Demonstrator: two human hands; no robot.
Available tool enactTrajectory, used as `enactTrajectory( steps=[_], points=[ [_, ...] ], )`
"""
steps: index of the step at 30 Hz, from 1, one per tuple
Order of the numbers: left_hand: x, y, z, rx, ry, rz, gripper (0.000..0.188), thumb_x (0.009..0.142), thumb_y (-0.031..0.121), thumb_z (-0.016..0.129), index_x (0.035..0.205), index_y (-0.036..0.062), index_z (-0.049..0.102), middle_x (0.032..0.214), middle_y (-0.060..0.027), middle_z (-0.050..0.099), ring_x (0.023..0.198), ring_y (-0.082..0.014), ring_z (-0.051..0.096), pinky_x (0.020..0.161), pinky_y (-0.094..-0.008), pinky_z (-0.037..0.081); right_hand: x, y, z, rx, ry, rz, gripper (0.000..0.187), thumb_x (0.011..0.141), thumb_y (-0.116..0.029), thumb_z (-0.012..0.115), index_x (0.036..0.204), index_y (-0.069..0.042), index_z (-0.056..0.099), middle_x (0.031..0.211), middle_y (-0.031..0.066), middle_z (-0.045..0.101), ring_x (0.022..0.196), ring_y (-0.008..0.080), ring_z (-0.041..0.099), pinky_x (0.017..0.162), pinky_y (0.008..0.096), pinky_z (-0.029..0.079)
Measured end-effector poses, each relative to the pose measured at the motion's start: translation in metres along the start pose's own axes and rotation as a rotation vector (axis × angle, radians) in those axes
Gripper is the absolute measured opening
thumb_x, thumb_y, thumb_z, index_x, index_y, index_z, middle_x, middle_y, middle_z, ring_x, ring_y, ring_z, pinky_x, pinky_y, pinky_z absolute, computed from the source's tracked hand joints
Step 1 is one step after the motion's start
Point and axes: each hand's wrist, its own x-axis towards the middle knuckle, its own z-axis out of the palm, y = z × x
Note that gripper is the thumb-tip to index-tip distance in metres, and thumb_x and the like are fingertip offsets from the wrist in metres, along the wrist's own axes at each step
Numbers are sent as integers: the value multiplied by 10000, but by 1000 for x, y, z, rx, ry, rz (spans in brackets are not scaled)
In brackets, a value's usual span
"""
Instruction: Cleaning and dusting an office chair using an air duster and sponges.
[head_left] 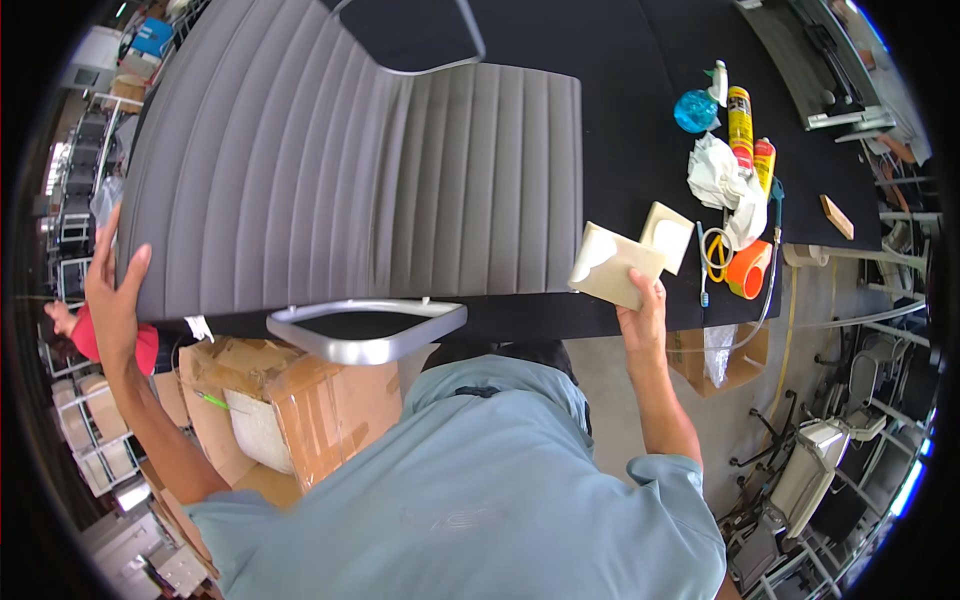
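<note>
A grey padded chair seat and back (300, 180), ribbed with stitched seams, lies on the black-covered table. Its curved silver armrest (370, 345) sticks out over the near edge. At the chair's left edge is my left hand (118, 290), thumb and fingers stretched apart against the upholstery. My right hand (643, 315) is closed on the lower edge of a flat beige pad (615, 270) with a pale patch, near the chair's right corner. A second beige pad (667, 238) lies just behind it, partly covered.
On the right of the table are a blue spray bottle (697, 110), yellow cans (740, 120), crumpled white cloth (722, 180), orange tape (747, 270), a toothbrush (703, 270) and a wooden block (837, 217). Cardboard boxes (330, 410) stand below. A person's red sleeve (85, 335) shows far left.
</note>
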Motion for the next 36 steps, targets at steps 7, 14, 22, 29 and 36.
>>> enactTrajectory(
  steps=[7,14,22,29,36],
  points=[
    [-8,-26,28,-90,34,-39,562,957,98,673,1474,-33,496,1445,-171,553,1307,-196,533,1139,-314,362,25,52,116,-1130,-495,-665,571,810,24,721,1361,-99,636,1459,147,561,1351,316,532,1102,385,435],
    [-33,-52,46,-142,154,-72,539,962,172,675,1444,-27,538,1472,-197,534,1379,-238,494,1163,-338,340,68,120,134,-1701,-1290,-1017,730,711,-29,769,1407,-34,550,1459,133,547,1388,337,475,1129,450,428],
    [-77,-60,71,-1018,278,-105,723,1044,442,429,1489,-127,391,1520,-200,478,1425,-269,439,1200,-388,278,69,128,136,-1627,-1366,-914,643,750,-70,733,1378,-67,596,1389,141,601,1325,341,551,1177,440,408],
    [-95,-64,112,-1270,812,-332,652,1029,431,555,1433,-73,469,1449,-173,530,1344,-285,496,1143,-451,355,125,116,167,-1785,-1195,-898,590,796,-52,691,1379,-79,604,1436,102,586,1374,290,515,1169,424,425],
    [-76,-28,120,-1254,981,-347,635,1008,440,601,1420,-29,484,1438,-136,537,1320,-290,518,1119,-484,397,225,94,199,-1878,-1126,-1023,563,829,-55,671,1385,-62,585,1478,79,545,1354,310,514,1120,413,456]
  ],
)
